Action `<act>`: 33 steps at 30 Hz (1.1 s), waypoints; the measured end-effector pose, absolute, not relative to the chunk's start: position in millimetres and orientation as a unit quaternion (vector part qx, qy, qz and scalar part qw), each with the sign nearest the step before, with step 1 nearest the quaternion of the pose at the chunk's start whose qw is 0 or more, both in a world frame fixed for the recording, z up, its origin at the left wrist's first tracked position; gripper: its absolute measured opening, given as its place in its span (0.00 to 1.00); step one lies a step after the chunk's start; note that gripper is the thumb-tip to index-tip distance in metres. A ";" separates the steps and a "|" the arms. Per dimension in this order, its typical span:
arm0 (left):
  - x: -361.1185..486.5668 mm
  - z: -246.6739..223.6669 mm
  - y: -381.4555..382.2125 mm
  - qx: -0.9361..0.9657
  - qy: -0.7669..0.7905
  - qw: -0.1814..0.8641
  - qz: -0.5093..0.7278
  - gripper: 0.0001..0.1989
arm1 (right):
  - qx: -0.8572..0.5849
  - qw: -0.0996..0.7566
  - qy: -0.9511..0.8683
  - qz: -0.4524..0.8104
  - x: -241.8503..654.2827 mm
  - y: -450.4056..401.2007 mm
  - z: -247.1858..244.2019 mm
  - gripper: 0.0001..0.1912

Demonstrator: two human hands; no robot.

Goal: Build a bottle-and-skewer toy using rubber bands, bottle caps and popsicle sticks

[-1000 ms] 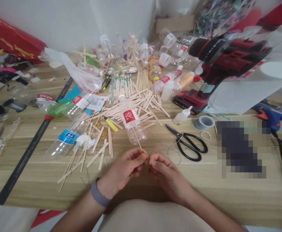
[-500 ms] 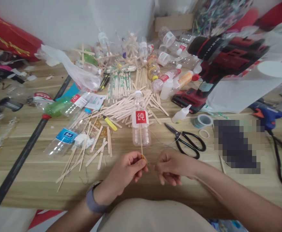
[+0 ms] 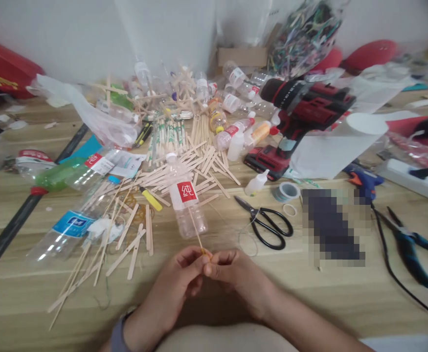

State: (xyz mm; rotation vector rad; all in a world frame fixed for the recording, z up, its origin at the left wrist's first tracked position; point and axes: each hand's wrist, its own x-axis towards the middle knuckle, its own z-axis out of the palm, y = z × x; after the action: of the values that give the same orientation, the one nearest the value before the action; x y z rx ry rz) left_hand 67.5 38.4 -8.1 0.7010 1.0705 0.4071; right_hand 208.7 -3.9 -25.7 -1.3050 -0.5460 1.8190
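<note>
Skewer pinched at near end between left hand and right hand, just in front of bottle, far end against it. Orange band at fingertips, seemingly half wound. Scissors right of bottle, untouched on tabletop.

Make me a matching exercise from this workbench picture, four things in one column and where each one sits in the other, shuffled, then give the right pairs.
Things:
1. thin wooden skewer
2. black-handled scissors
3. red and black cordless drill
4. clear plastic bottle with a blue label

Places:
A. lying left of the scattered flat wooden sticks
B. pinched between the fingertips of the left hand and right hand
C. standing at the back right
D. flat on the wooden table, right of the hands

Pairs: 1-B, 2-D, 3-C, 4-A
</note>
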 end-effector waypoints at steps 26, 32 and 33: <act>50.5 -6.2 31.6 0.767 0.437 0.365 0.295 0.08 | -0.455 0.505 -0.073 0.730 198.6 -11.1 -24.1 0.23; 56.9 -12.4 31.8 0.491 0.425 0.686 0.327 0.11 | -0.406 0.538 -0.040 0.738 195.3 -14.8 -29.2 0.20; 57.5 -14.1 31.5 0.458 0.418 0.713 0.328 0.12 | -0.399 0.543 -0.037 0.738 195.2 -15.3 -30.0 0.20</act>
State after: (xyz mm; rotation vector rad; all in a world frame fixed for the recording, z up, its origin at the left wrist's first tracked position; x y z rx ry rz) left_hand 57.5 31.5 -14.1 1.0148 0.9276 0.7267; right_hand 195.2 -15.3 -30.0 -0.9483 -0.0881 1.7525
